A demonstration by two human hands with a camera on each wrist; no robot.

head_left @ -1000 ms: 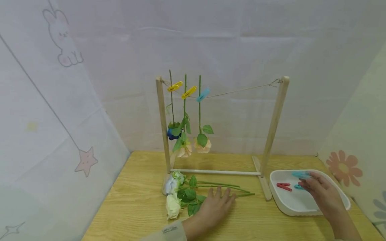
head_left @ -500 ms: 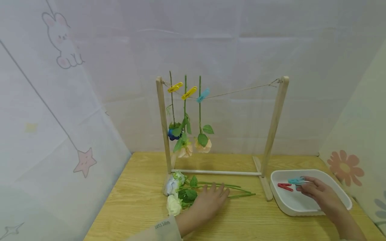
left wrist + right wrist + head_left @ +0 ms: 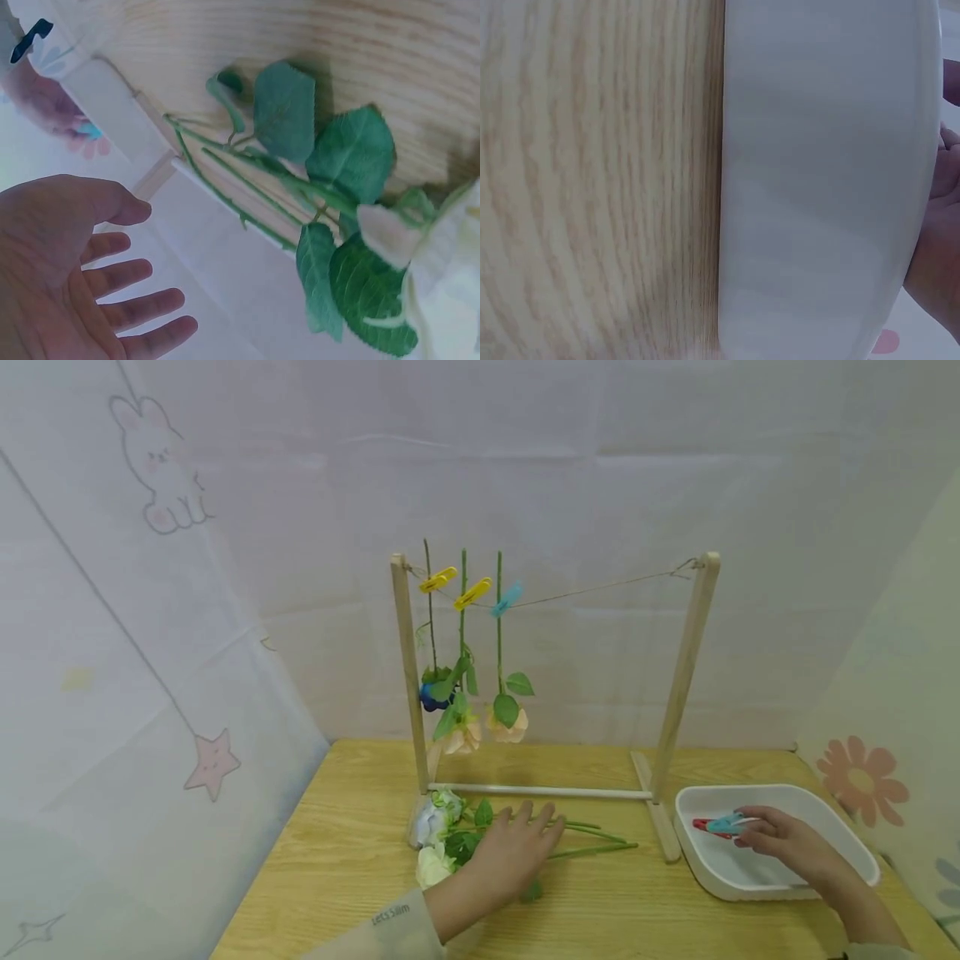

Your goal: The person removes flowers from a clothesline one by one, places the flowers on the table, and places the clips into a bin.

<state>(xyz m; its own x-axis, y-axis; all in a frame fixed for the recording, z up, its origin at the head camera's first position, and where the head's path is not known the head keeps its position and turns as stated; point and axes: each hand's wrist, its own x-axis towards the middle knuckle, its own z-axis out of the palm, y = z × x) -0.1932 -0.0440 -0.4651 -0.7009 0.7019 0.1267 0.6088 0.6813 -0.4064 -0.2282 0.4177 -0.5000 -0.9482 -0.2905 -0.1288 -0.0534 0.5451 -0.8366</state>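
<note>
In the head view my left hand [image 3: 513,852], fingers spread, is over the leaves and stems of several flowers lying on the table. A white rose [image 3: 433,865] and a pale blue flower [image 3: 431,823] lie left of it. In the left wrist view that hand [image 3: 67,262] has nothing in its fingers, and green stems [image 3: 247,161] lie beyond it. My right hand [image 3: 795,850] pinches a light blue clothespin [image 3: 724,824] over the white tray [image 3: 780,893]. A red clothespin [image 3: 701,824] in the tray is partly hidden behind it. The right wrist view mostly shows the tray's outer wall [image 3: 817,187].
A wooden frame [image 3: 681,677] carries a sagging string [image 3: 592,588]. Two yellow clothespins [image 3: 472,594] and a blue clothespin [image 3: 507,599] hold three flowers head down on its left part. The frame's foot [image 3: 663,831] stands close beside the tray.
My right hand has brought the light blue clothespin left and lower, in front of the red one. My left hand has slid slightly left and away from me over the flowers.
</note>
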